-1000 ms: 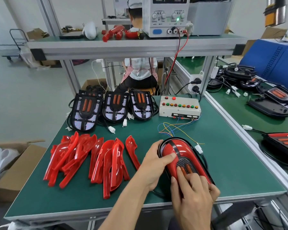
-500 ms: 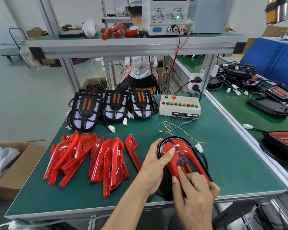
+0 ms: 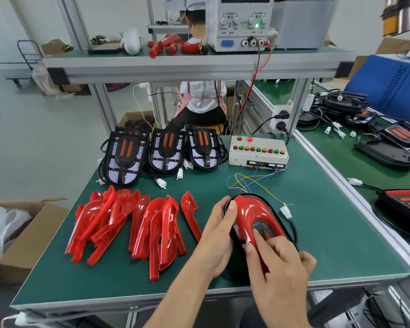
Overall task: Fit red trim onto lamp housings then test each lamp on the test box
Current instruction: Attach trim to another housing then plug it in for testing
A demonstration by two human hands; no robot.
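A black lamp housing with red trim [image 3: 251, 214] on it lies at the front of the green table [image 3: 329, 233]. My left hand [image 3: 217, 235] grips its left rim, thumb on the red trim near the top. My right hand [image 3: 279, 268] covers its near end, with the index finger pressing the trim beside the dark grille. The lamp's white connector [image 3: 285, 212] lies loose to its right. Three untrimmed housings [image 3: 166, 152] stand in a row at the back. The white test box [image 3: 258, 152] with coloured buttons sits behind the lamp.
A pile of loose red trim pieces [image 3: 128, 228] covers the table's left half. Coloured wires [image 3: 249, 181] trail from the test box. A power supply [image 3: 239, 22] stands on the upper shelf. Finished lamps [image 3: 400, 200] lie on the right-hand bench. A cardboard box [image 3: 21, 233] sits at left.
My left thumb has slid a little up the trim. My right hand has shifted slightly along the near end of the lamp. The lamp stays in place.
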